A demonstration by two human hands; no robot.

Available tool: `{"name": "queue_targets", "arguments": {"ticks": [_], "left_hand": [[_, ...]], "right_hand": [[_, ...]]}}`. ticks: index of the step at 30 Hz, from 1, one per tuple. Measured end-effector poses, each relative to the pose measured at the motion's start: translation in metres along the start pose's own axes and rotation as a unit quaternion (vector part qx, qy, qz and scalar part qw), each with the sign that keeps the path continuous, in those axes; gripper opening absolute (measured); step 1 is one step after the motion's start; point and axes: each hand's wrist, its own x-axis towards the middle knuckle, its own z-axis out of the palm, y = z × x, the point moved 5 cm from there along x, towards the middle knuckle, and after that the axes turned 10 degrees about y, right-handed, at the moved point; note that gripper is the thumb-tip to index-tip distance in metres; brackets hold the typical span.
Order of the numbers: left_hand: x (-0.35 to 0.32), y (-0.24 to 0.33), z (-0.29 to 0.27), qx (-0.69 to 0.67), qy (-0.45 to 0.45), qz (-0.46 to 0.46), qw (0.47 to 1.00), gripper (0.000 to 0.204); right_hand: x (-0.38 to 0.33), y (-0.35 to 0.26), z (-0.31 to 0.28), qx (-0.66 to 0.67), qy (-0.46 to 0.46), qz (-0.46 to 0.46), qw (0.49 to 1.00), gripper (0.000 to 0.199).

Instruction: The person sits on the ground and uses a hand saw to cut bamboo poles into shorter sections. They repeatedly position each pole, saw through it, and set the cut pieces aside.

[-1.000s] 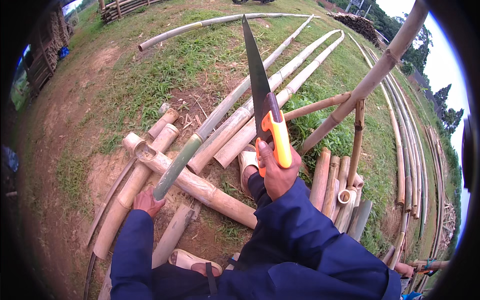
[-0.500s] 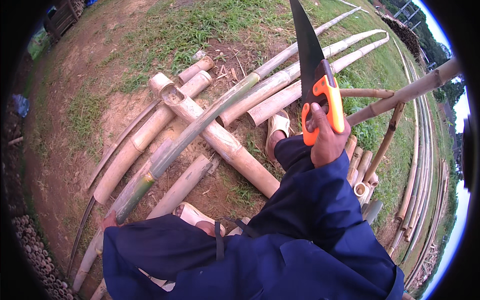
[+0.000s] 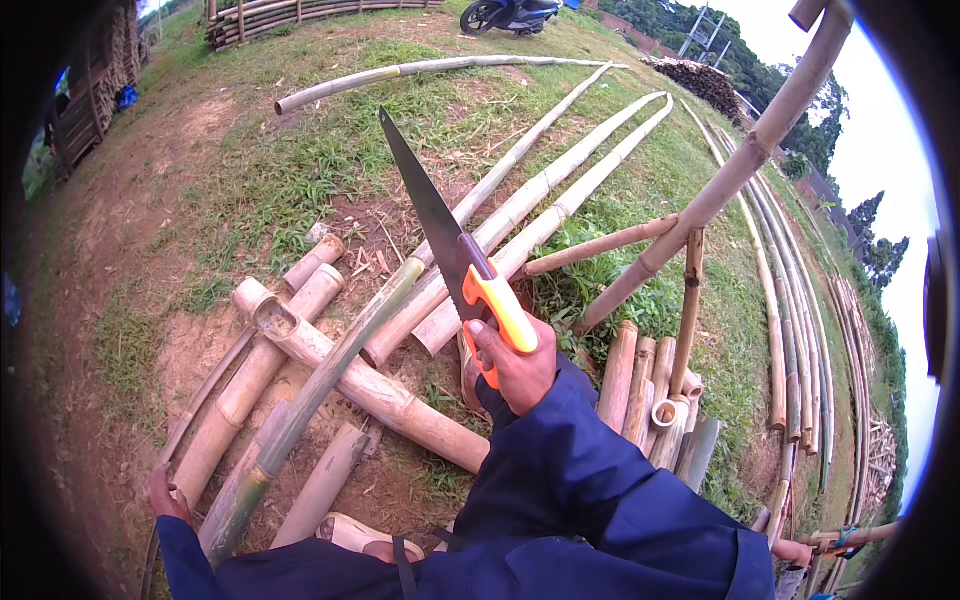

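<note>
— Far left, low down: the left hand (image 3: pixel 168 497) is on the ground end of a thin curved bamboo strip (image 3: pixel 200 400). Fingers look wrapped over it, though I can't tell how tightly.

— And beside that?

— A long green bamboo pole (image 3: pixel 330 375), slanting from the bottom left up toward the middle, resting across a thick tan bamboo section (image 3: pixel 370 385) with an open hollow end. Short cut bamboo pieces (image 3: pixel 315 262) lie around them on bare dirt.

— Where's the saw?

— Centre. The right hand (image 3: pixel 515 372), in a dark blue sleeve (image 3: pixel 590 480), is clenched around the orange handle of a handsaw (image 3: pixel 440 235). The blade is in the air, tip pointing up and left, above the poles, touching none of them.

— Further right?

— A bundle of short upright bamboo stubs (image 3: pixel 640 385), then a long leaning pole (image 3: pixel 740 165) climbing to the top right corner. Long poles (image 3: pixel 560 180) stretch away over the grass behind.
</note>
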Motion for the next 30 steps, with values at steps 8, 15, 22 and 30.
{"name": "queue_targets", "arguments": {"ticks": [8, 15, 22, 30], "left_hand": [[0.047, 0.230, 0.097, 0.058, -0.089, 0.148, 0.983, 0.018], [0.006, 0.299, 0.206, -0.063, -0.088, 0.216, 0.970, 0.047], [-0.018, 0.334, 0.255, 0.017, -0.116, 0.196, 0.974, 0.083], [0.003, 0.344, 0.251, 0.151, -0.130, 0.159, 0.967, 0.097]], "right_hand": [[0.004, 0.004, -0.039, 0.041, 0.039, 0.011, 0.998, 0.023], [0.026, -0.026, -0.124, -0.025, 0.028, -0.052, 0.998, 0.029], [-0.034, -0.005, -0.242, -0.165, 0.123, -0.041, 0.978, 0.030], [-0.083, 0.035, -0.282, -0.181, 0.205, 0.022, 0.961, 0.034]]}}
